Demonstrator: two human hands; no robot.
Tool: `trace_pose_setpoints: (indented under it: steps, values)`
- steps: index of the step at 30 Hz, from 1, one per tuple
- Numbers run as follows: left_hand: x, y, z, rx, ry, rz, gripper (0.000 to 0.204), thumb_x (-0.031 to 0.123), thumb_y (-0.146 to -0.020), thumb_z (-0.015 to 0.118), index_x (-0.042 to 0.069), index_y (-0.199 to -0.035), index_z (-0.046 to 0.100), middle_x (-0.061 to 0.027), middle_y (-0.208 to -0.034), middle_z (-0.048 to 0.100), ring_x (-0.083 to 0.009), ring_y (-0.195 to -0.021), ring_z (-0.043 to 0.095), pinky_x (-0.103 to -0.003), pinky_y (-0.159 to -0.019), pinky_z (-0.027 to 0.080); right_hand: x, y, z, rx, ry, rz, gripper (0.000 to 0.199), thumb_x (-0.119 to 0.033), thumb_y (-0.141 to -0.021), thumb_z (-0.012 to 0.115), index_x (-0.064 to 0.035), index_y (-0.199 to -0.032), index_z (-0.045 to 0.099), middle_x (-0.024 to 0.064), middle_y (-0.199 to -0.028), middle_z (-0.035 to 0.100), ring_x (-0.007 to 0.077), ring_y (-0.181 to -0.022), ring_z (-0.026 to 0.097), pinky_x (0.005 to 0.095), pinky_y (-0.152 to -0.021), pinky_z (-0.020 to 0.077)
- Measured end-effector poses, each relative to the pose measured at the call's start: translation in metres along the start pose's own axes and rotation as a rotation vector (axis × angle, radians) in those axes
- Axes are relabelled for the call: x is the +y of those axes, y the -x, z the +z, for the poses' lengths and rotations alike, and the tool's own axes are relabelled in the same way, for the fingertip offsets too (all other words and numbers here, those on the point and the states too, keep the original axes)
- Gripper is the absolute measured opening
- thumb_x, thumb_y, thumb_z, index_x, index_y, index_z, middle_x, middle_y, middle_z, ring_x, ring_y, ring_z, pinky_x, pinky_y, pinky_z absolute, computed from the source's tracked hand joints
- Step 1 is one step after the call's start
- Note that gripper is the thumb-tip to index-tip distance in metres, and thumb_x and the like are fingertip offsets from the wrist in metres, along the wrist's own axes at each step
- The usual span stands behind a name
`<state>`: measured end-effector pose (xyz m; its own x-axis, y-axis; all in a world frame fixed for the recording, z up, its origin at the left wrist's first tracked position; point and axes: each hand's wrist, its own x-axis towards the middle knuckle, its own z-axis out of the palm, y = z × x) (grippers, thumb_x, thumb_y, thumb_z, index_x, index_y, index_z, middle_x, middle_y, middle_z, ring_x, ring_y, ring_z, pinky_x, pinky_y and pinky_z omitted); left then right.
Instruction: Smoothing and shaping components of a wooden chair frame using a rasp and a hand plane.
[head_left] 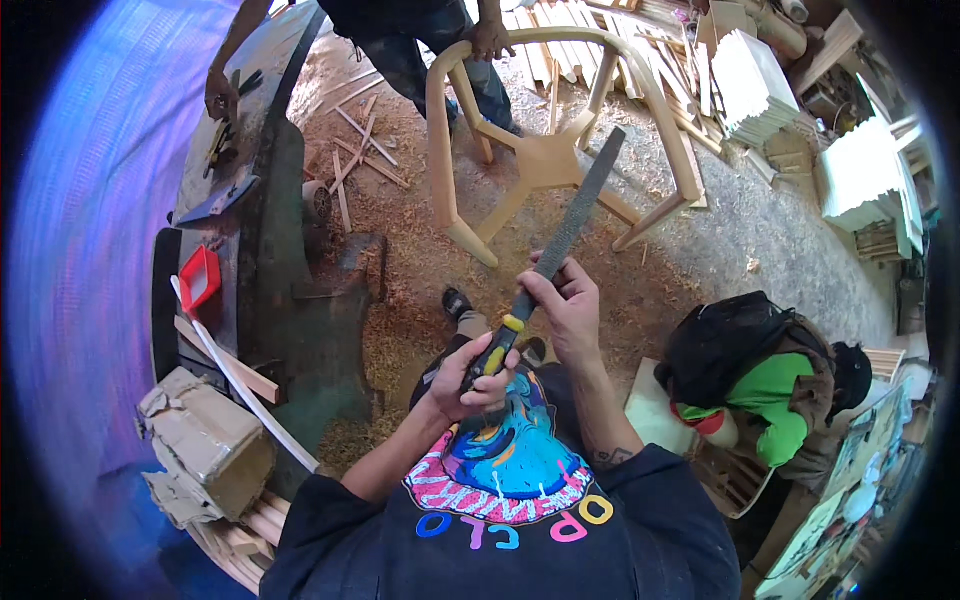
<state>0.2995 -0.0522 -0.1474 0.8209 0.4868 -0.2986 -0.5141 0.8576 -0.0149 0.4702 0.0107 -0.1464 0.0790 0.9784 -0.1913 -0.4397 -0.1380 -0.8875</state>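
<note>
A long flat wood rasp [580, 212] with a grey toothed blade slants up and to the right in front of my chest. Its black and yellow handle sits in my left hand [474, 378], fingers wrapped round it. Higher up, my right hand [567, 308] pinches the lower part of the blade between thumb and fingers. Beyond the rasp's tip stands a bare wooden chair frame [548, 160] with a curved top rail and several legs. Another person's hand [490, 40] rests on that rail.
A dark workbench [262, 190] at left carries a red tray [200, 278]; below it sits a torn cardboard box [205, 435]. Wood strips [365, 150] and shavings litter the floor. Black and green clothing [745, 360] lies right, white stacked panels [752, 85] far right.
</note>
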Motion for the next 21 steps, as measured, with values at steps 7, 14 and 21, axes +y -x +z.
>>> trace_pose_setpoints:
  steps: [7, 14, 21]
  values:
    - [-0.002, 0.008, -0.005, 0.090, -0.067, -0.037, 0.045, 0.046, -0.100, 0.027, 0.007, -0.104, 0.048, 0.0047, -0.058, 0.043, -0.0054, -0.035, 0.035, -0.021, -0.040, 0.030, 0.015, 0.009, -0.003, 0.059, -0.070, 0.044, 0.030, -0.028, -0.095, 0.054, 0.0020, -0.097, 0.059, 0.0105, -0.077, 0.066, 0.0138, -0.067, 0.064, 0.0263, -0.064, 0.0527]
    - [0.018, 0.010, -0.010, 0.013, -0.071, -0.081, 0.045, 0.044, -0.100, 0.027, 0.005, -0.105, 0.048, 0.0036, -0.058, 0.043, -0.0066, -0.036, 0.036, -0.022, -0.041, 0.030, 0.003, 0.005, 0.002, -0.013, -0.067, 0.030, 0.035, -0.027, -0.099, 0.045, 0.0040, -0.110, 0.057, 0.0122, -0.086, 0.067, 0.0158, -0.075, 0.066, 0.0290, -0.069, 0.0541]
    - [0.055, 0.018, -0.006, -0.089, -0.068, -0.122, 0.049, 0.048, -0.099, 0.028, 0.004, -0.105, 0.049, 0.0034, -0.059, 0.044, -0.0065, -0.034, 0.037, -0.023, -0.042, 0.032, -0.015, -0.001, 0.016, -0.224, -0.077, 0.025, 0.039, -0.020, -0.099, 0.043, 0.0024, -0.132, 0.043, 0.0128, -0.106, 0.065, 0.0170, -0.093, 0.064, 0.0309, -0.081, 0.0537]
